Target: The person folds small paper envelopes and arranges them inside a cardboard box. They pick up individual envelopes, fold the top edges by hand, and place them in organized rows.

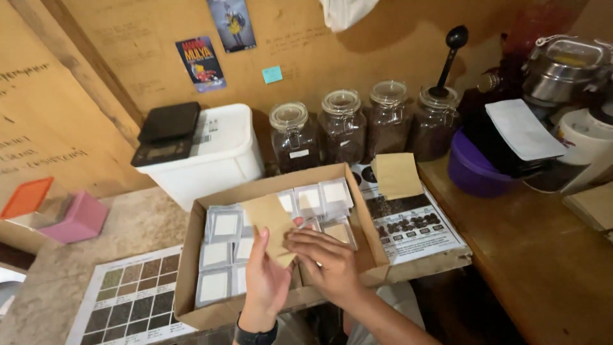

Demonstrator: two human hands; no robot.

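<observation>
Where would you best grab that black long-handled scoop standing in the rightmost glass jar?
Take the black long-handled scoop by the bare middle of its handle, coming from above and slightly to the right. Its lower end sits in the rightmost glass jar, so only the handle and the round bowl on top are free. The handle leans up to the right, so a pinch there should probably lift it straight out along its lean.

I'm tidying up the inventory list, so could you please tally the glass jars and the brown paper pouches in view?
Glass jars, along the wall: 4
Brown paper pouches: 2 (one in the left hand, one beside the cardboard box)
Total: 6
</observation>
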